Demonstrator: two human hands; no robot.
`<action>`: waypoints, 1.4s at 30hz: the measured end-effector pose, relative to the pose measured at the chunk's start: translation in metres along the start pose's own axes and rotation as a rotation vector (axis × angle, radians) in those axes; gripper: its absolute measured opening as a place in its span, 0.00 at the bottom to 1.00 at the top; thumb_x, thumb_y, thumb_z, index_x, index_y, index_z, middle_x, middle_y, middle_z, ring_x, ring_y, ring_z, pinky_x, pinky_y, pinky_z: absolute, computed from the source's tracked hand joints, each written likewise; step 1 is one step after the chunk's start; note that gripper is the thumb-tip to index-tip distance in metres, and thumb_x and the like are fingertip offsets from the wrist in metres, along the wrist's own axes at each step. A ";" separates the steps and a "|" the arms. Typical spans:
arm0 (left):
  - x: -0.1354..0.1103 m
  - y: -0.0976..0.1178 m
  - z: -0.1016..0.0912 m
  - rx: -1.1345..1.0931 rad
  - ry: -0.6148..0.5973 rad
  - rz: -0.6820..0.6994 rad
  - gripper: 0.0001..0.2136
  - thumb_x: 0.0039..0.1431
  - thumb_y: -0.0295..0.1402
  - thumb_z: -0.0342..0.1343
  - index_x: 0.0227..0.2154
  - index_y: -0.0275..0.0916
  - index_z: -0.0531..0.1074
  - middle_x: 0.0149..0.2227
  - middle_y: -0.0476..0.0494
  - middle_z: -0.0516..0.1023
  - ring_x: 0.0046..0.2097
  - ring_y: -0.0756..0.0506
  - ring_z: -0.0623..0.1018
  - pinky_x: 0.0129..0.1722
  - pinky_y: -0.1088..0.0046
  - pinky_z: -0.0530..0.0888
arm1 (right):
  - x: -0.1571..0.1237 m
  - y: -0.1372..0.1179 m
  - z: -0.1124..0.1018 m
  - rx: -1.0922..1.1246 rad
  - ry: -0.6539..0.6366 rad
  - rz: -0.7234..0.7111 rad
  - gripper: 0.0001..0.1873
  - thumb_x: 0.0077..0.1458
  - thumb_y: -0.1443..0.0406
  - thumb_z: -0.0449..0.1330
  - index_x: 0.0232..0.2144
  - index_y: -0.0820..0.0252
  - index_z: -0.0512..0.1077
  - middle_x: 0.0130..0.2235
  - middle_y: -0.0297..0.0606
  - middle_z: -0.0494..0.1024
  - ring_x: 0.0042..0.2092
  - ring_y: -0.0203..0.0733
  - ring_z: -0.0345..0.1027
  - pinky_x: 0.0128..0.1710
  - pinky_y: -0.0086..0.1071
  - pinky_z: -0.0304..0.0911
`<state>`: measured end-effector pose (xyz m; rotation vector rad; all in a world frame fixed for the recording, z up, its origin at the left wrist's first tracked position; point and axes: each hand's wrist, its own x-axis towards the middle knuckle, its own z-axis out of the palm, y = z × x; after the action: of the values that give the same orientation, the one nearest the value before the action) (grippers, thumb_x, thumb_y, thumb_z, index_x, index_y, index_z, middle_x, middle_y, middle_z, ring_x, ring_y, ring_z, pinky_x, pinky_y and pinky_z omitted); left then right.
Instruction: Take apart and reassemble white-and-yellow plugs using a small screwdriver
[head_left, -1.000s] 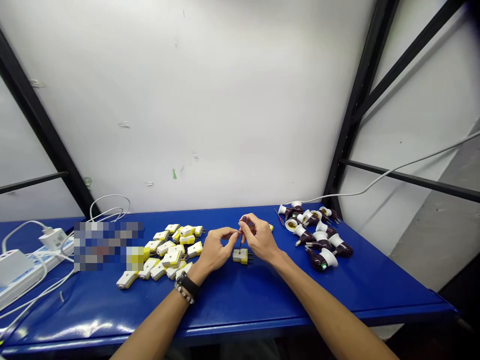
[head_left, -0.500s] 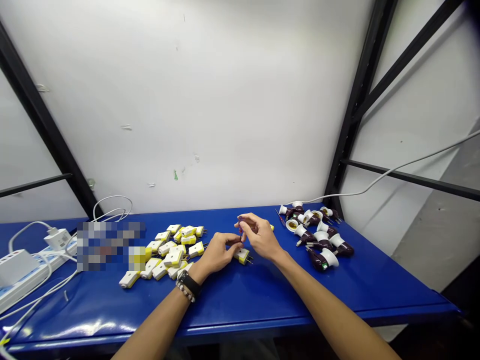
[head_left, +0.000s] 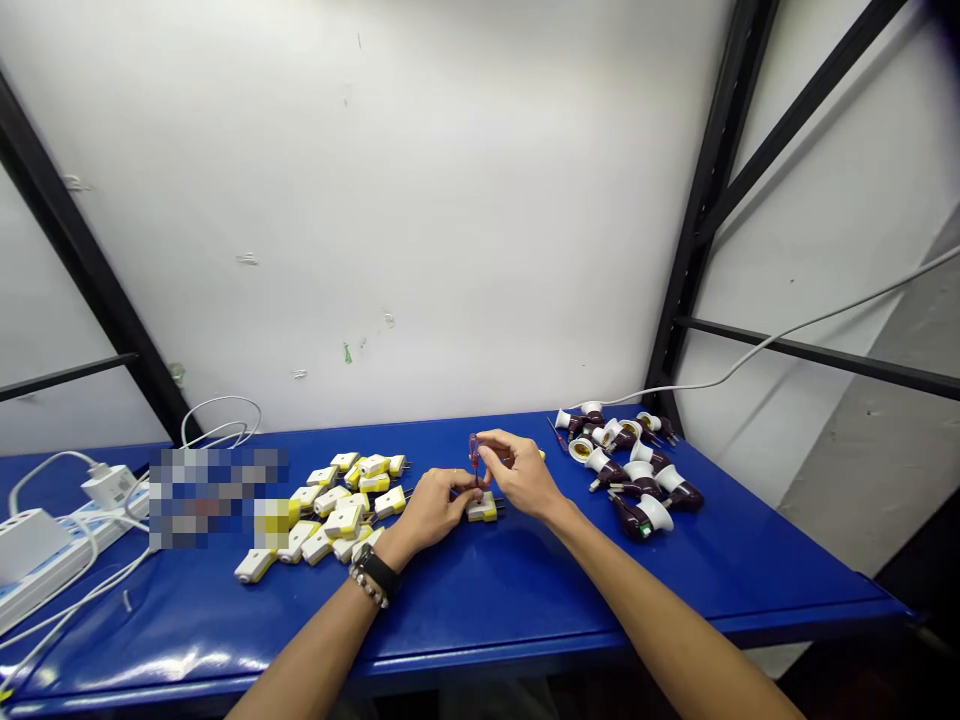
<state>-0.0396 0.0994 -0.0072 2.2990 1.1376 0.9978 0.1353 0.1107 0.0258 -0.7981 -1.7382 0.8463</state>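
Note:
My right hand pinches a small screwdriver by its translucent reddish-purple handle. The screwdriver stands nearly upright, its tip down at a white and yellow two-pin plug on the blue table. From the left, my left hand closes thumb and fingers around the near end of this plug, close to the screwdriver's tip. Its pins point right. The fingertips cover part of the plug, so the exact contact of the tip is hidden. Left of my left hand lies a heap of similar white and yellow plugs.
Several maroon and white lamp holders with plug pins lie at the right, beside another screwdriver. At the left are a white power strip, loose white cables and a blurred patch. Black rack posts flank the white back wall.
The screwdriver's handle now shows more plainly, upright at the left of my right fingertips. The plug under it has turned slightly, its pins pointing more directly right. The view has shifted a little.

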 end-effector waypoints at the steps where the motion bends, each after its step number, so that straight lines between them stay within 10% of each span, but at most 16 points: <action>1: 0.000 0.000 0.000 0.008 -0.004 -0.002 0.11 0.63 0.29 0.53 0.30 0.41 0.81 0.34 0.46 0.85 0.34 0.45 0.81 0.34 0.74 0.72 | 0.000 0.000 0.000 -0.013 0.010 -0.003 0.13 0.59 0.62 0.59 0.44 0.57 0.77 0.33 0.34 0.80 0.27 0.36 0.72 0.28 0.28 0.68; 14: -0.001 -0.001 0.004 -0.043 0.066 -0.057 0.08 0.61 0.35 0.57 0.32 0.41 0.80 0.32 0.45 0.84 0.32 0.44 0.81 0.34 0.72 0.75 | 0.002 0.001 0.006 -0.031 0.094 -0.010 0.11 0.49 0.63 0.68 0.26 0.56 0.67 0.24 0.29 0.74 0.25 0.35 0.66 0.24 0.26 0.61; 20: 0.000 0.000 0.001 0.076 0.053 -0.002 0.10 0.63 0.29 0.54 0.30 0.42 0.81 0.30 0.47 0.84 0.30 0.45 0.80 0.32 0.74 0.71 | 0.001 -0.003 0.004 0.052 0.005 0.020 0.16 0.56 0.59 0.63 0.47 0.56 0.74 0.37 0.36 0.81 0.26 0.35 0.70 0.27 0.28 0.65; 27: -0.002 0.003 0.000 0.096 0.040 -0.004 0.08 0.63 0.32 0.56 0.35 0.42 0.81 0.34 0.45 0.85 0.31 0.45 0.81 0.33 0.73 0.73 | 0.002 -0.007 0.003 -0.217 0.067 -0.096 0.09 0.56 0.61 0.64 0.26 0.58 0.76 0.24 0.31 0.77 0.25 0.35 0.67 0.27 0.28 0.62; 34: -0.002 0.004 0.000 0.177 -0.015 -0.049 0.10 0.64 0.31 0.54 0.32 0.41 0.80 0.32 0.46 0.85 0.34 0.44 0.82 0.35 0.74 0.71 | 0.001 -0.003 0.005 -0.089 0.061 -0.065 0.13 0.56 0.58 0.64 0.39 0.59 0.79 0.33 0.38 0.83 0.29 0.39 0.73 0.28 0.30 0.67; 42: 0.000 0.007 -0.003 0.206 -0.061 -0.040 0.11 0.63 0.27 0.52 0.35 0.42 0.81 0.36 0.46 0.85 0.39 0.43 0.83 0.37 0.74 0.72 | 0.003 -0.006 0.002 -0.148 0.130 -0.074 0.09 0.52 0.59 0.67 0.29 0.60 0.78 0.26 0.37 0.81 0.26 0.39 0.72 0.27 0.30 0.66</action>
<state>-0.0379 0.0950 -0.0011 2.4364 1.3101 0.8234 0.1323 0.1098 0.0319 -0.8614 -1.7181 0.6077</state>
